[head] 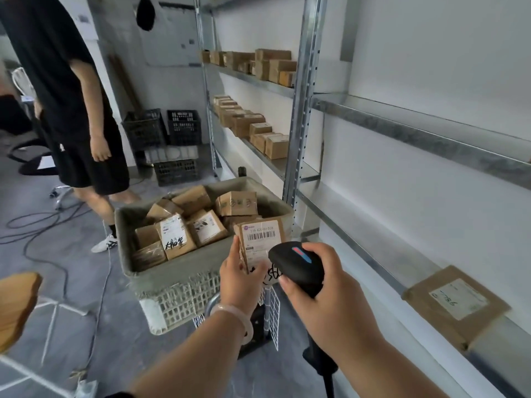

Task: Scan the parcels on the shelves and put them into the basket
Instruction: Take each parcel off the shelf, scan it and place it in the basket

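My left hand (240,275) grips a flat cardboard parcel (260,238) by its lower left corner, label and barcode facing me. My right hand (321,278) holds a black barcode scanner (296,267) with its head over the parcel's lower right part. Just beyond, the basket (172,278), lined with grey cloth, holds several cardboard parcels (184,225). One flat parcel (457,304) lies on the low shelf to my right. More boxes (253,129) stand on the far shelves.
A metal shelving rack (301,110) runs along the white wall at right. A person in black (71,110) stands left of the basket. Cables (43,225) trail over the floor. Black crates (163,130) are stacked at the back. A wooden piece (17,303) juts in at left.
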A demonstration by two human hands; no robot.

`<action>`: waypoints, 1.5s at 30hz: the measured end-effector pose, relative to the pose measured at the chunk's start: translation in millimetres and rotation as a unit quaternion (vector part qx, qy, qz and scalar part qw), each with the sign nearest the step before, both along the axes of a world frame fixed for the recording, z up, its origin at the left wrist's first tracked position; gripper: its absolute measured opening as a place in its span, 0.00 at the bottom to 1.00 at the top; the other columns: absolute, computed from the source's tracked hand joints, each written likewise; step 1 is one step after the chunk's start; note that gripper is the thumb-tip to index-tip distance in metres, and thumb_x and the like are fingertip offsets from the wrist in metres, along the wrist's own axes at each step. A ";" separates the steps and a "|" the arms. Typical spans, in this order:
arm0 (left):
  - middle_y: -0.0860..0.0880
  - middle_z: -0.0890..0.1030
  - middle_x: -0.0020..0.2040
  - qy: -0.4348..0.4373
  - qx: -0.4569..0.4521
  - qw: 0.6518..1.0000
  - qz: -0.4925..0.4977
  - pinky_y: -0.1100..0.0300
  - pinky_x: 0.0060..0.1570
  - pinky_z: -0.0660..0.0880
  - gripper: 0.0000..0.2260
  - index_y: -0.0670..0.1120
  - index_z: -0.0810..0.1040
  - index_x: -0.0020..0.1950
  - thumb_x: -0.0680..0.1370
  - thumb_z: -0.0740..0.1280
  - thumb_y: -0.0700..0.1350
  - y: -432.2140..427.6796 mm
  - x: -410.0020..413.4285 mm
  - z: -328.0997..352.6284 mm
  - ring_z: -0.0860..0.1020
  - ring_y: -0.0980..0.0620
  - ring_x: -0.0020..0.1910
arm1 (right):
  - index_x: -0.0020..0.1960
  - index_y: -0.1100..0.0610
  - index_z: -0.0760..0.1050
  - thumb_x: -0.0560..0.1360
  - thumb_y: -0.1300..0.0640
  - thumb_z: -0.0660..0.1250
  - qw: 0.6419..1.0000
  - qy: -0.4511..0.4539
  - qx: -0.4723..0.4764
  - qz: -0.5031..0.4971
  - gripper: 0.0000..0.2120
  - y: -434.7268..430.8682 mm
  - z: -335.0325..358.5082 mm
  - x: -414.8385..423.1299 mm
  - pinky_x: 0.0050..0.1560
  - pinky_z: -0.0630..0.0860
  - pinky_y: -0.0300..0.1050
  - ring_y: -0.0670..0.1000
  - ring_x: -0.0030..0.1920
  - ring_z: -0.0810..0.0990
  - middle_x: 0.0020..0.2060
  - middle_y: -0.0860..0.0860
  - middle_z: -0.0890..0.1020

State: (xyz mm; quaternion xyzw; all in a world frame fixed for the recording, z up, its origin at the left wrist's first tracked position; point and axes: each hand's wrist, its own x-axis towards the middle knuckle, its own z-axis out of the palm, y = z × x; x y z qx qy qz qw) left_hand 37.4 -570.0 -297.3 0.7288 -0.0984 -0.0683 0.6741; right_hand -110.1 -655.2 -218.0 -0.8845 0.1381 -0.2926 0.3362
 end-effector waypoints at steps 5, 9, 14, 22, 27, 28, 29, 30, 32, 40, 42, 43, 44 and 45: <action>0.52 0.79 0.62 0.003 0.009 1.000 0.027 0.50 0.61 0.78 0.35 0.56 0.62 0.79 0.76 0.73 0.42 -5.5 -3.0 -4.3 0.80 0.56 0.58 | 0.58 0.36 0.65 0.68 0.38 0.70 1.000 0.014 -0.009 0.023 0.22 -12.1 6.4 -7.6 0.38 0.72 0.25 0.34 0.43 0.78 0.43 0.33 0.78; 0.58 0.80 0.57 0.009 0.014 0.999 0.046 0.51 0.58 0.80 0.35 0.58 0.62 0.78 0.76 0.73 0.41 -8.3 -7.5 -7.2 0.78 0.64 0.53 | 0.57 0.37 0.66 0.65 0.33 0.64 0.999 0.015 0.000 0.038 0.23 -25.2 13.5 -13.0 0.41 0.75 0.30 0.38 0.44 0.80 0.44 0.34 0.80; 0.63 0.79 0.53 0.016 0.027 0.998 0.053 0.44 0.51 0.82 0.35 0.59 0.60 0.78 0.77 0.72 0.41 -15.1 -10.6 -8.0 0.78 0.64 0.52 | 0.59 0.37 0.65 0.67 0.35 0.67 0.998 0.028 -0.005 0.050 0.23 -39.8 9.2 -8.1 0.40 0.74 0.28 0.38 0.44 0.80 0.45 0.35 0.80; 0.57 0.83 0.54 0.060 -0.028 0.997 0.044 0.68 0.35 0.78 0.32 0.58 0.64 0.76 0.77 0.72 0.40 -8.5 15.6 -2.5 0.84 0.61 0.45 | 0.63 0.35 0.63 0.70 0.40 0.72 0.997 0.037 0.037 0.053 0.26 -58.3 -22.8 51.2 0.42 0.77 0.36 0.44 0.47 0.79 0.50 0.38 0.77; 0.57 0.85 0.49 0.085 -0.039 0.995 0.047 0.68 0.30 0.75 0.29 0.56 0.68 0.75 0.77 0.72 0.41 -1.4 61.5 -1.5 0.84 0.59 0.40 | 0.65 0.40 0.66 0.70 0.42 0.73 0.994 0.033 0.083 0.060 0.27 -54.2 -42.3 120.8 0.47 0.75 0.38 0.45 0.52 0.79 0.54 0.41 0.78; 0.58 0.85 0.48 0.085 -0.033 0.995 0.048 0.68 0.29 0.75 0.28 0.56 0.68 0.74 0.77 0.72 0.42 0.2 73.3 -3.1 0.84 0.59 0.38 | 0.65 0.39 0.65 0.70 0.42 0.73 0.993 0.037 0.091 0.063 0.27 -52.0 -46.5 135.7 0.46 0.75 0.38 0.45 0.51 0.79 0.54 0.41 0.78; 0.59 0.85 0.47 0.082 -0.025 0.995 0.050 0.68 0.29 0.75 0.28 0.57 0.68 0.74 0.77 0.72 0.42 2.4 86.3 -4.7 0.83 0.58 0.37 | 0.65 0.38 0.65 0.70 0.42 0.73 0.992 0.042 0.100 0.067 0.27 -49.6 -50.7 150.7 0.46 0.75 0.38 0.44 0.50 0.79 0.54 0.41 0.78; 0.59 0.85 0.48 0.079 -0.019 0.995 0.052 0.67 0.31 0.76 0.28 0.58 0.68 0.74 0.77 0.72 0.42 5.4 100.9 -6.6 0.83 0.58 0.39 | 0.65 0.38 0.65 0.70 0.41 0.73 0.991 0.047 0.107 0.069 0.27 -46.5 -54.7 166.0 0.46 0.76 0.38 0.43 0.49 0.79 0.54 0.41 0.78; 0.57 0.85 0.53 0.073 -0.009 0.996 0.047 0.61 0.44 0.80 0.30 0.57 0.65 0.76 0.78 0.71 0.42 12.6 134.4 -9.4 0.84 0.56 0.47 | 0.65 0.36 0.64 0.70 0.40 0.72 0.989 0.051 0.119 0.070 0.27 -39.3 -61.4 198.2 0.48 0.77 0.39 0.43 0.50 0.79 0.54 0.40 0.78; 0.55 0.82 0.58 0.088 0.032 0.996 0.001 0.53 0.64 0.74 0.29 0.55 0.65 0.73 0.76 0.73 0.40 36.4 259.7 -16.0 0.80 0.54 0.58 | 0.60 0.31 0.63 0.69 0.43 0.75 0.985 0.073 0.152 0.040 0.26 -14.6 -78.7 329.4 0.50 0.78 0.44 0.47 0.51 0.80 0.49 0.39 0.78; 0.52 0.83 0.58 0.086 0.041 0.995 -0.007 0.55 0.63 0.75 0.26 0.52 0.69 0.71 0.76 0.73 0.40 39.8 285.6 -19.3 0.81 0.55 0.57 | 0.59 0.30 0.63 0.69 0.42 0.75 0.984 0.082 0.152 0.032 0.26 -10.5 -80.2 356.6 0.47 0.75 0.41 0.46 0.50 0.79 0.46 0.36 0.75; 0.52 0.83 0.58 0.091 0.039 0.995 -0.005 0.53 0.63 0.75 0.26 0.50 0.70 0.72 0.76 0.73 0.41 41.2 296.8 -20.4 0.81 0.54 0.56 | 0.59 0.31 0.63 0.69 0.42 0.75 0.984 0.089 0.155 0.030 0.26 -9.1 -80.5 369.1 0.47 0.74 0.40 0.46 0.50 0.79 0.47 0.36 0.76; 0.52 0.84 0.57 0.096 0.040 0.995 0.001 0.51 0.64 0.75 0.26 0.50 0.70 0.72 0.76 0.73 0.41 42.4 306.5 -20.9 0.82 0.54 0.56 | 0.61 0.33 0.64 0.69 0.43 0.75 0.983 0.094 0.157 0.029 0.26 -8.2 -80.4 381.1 0.47 0.73 0.39 0.46 0.51 0.79 0.50 0.37 0.76; 0.52 0.84 0.56 0.097 0.042 0.994 0.007 0.50 0.63 0.76 0.25 0.50 0.71 0.71 0.76 0.73 0.42 43.4 315.9 -22.3 0.82 0.54 0.55 | 0.63 0.35 0.65 0.69 0.44 0.75 0.983 0.097 0.156 0.028 0.27 -7.2 -80.0 392.8 0.48 0.73 0.39 0.45 0.53 0.79 0.52 0.39 0.77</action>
